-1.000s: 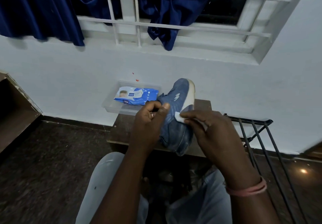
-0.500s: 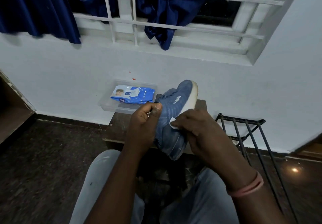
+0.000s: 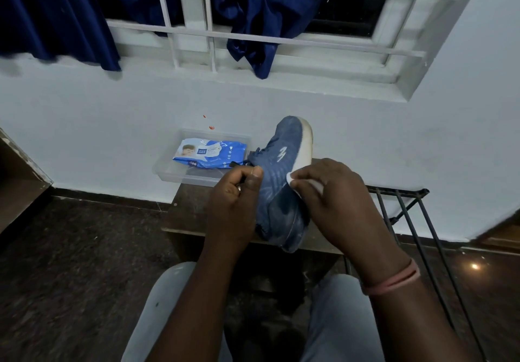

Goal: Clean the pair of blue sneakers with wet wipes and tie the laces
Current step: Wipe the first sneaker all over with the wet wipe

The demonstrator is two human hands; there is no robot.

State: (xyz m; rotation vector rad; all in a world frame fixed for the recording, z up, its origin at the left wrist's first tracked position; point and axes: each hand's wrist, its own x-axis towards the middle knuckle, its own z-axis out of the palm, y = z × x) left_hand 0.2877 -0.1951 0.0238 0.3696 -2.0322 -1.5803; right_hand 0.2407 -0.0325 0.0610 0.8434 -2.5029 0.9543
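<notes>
One blue sneaker (image 3: pixel 282 170) with a white sole is held up over a small dark wooden table (image 3: pixel 185 215), toe pointing away and up, its side panel facing me. My left hand (image 3: pixel 236 201) grips the sneaker at its lace side, thumb pressed on the blue upper. My right hand (image 3: pixel 334 201) pinches a folded white wet wipe (image 3: pixel 291 178) against the sneaker's side near the sole. A dark lace end pokes out above my left hand. No second sneaker is in view.
A blue pack of wet wipes (image 3: pixel 209 154) lies in a clear plastic tray (image 3: pixel 168 171) at the table's far left, against the white wall. A black metal rack (image 3: pixel 405 209) stands to the right. My knees are below the table's near edge.
My right hand with the wipe has slid a little along the sneaker's side toward the sole. The sneaker stays gripped in my left hand. The camera has tilted slightly.
</notes>
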